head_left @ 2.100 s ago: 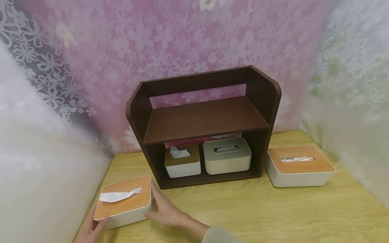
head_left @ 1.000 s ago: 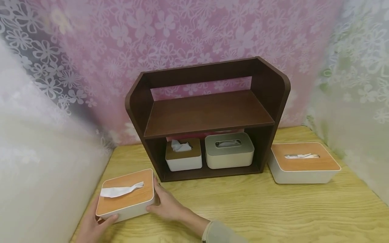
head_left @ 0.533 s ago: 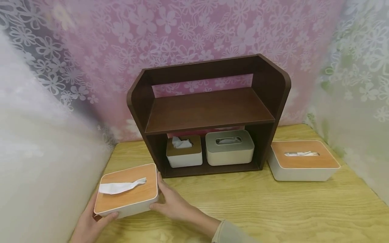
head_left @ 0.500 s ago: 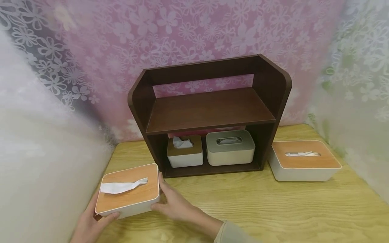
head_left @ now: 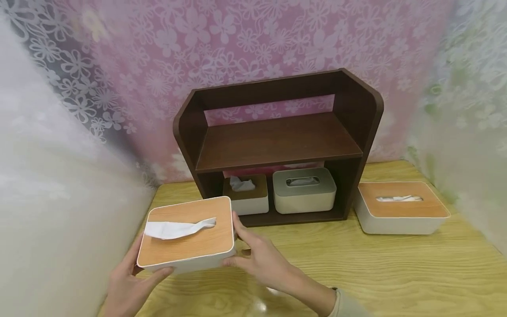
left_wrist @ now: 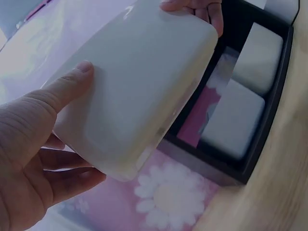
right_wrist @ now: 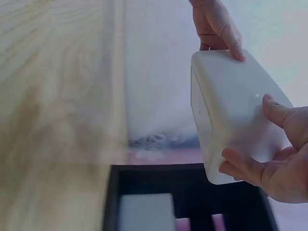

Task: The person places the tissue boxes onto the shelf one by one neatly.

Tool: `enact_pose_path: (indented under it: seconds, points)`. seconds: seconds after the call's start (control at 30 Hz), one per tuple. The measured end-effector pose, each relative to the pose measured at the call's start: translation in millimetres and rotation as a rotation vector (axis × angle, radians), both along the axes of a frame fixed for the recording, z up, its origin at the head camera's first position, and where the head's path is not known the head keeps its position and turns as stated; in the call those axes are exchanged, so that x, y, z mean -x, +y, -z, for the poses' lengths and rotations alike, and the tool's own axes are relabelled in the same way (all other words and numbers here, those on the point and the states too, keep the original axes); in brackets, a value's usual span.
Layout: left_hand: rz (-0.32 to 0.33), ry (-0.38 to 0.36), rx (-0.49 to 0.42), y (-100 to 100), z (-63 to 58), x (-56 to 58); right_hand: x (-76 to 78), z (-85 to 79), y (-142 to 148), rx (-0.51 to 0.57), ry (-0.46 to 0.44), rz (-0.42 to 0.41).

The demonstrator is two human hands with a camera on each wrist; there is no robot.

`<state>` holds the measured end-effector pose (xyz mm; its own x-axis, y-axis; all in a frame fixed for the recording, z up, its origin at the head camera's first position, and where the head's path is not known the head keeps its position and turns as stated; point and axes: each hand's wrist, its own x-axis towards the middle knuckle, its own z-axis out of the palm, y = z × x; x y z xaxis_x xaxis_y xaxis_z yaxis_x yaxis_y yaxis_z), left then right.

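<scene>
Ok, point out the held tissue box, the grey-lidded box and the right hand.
Held tissue box [head_left: 190, 245]: head view, orange lid.
Grey-lidded box [head_left: 304, 202]: head view, front wall.
Right hand [head_left: 263, 259]: head view, near the thumb's base.

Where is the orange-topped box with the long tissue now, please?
In the head view, the box is lower left, held between the left hand and right hand, in front of the dark shelf.

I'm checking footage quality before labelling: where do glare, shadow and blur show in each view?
Head: a glint on the table at the bottom edge, shade in the shelf's lower level; left wrist: backdrop washed out at upper left; right wrist: table and shelf blurred, soft shadow on the held box.
</scene>
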<state>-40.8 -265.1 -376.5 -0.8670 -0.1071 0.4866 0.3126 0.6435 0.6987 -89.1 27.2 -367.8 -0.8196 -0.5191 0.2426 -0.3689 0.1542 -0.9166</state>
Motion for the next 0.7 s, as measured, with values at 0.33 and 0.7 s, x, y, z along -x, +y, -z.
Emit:
enact_pose_path:
  seconds: [0.33,0.7]
  points:
    - [0.041,0.088,-0.056,28.7,-39.9,5.2,-11.4,-36.6,28.0,-0.064,0.255,0.183]
    - [0.145,0.187,-0.058,57.3,-75.4,24.4,-9.1,-59.4,47.5,0.107,0.407,0.271]
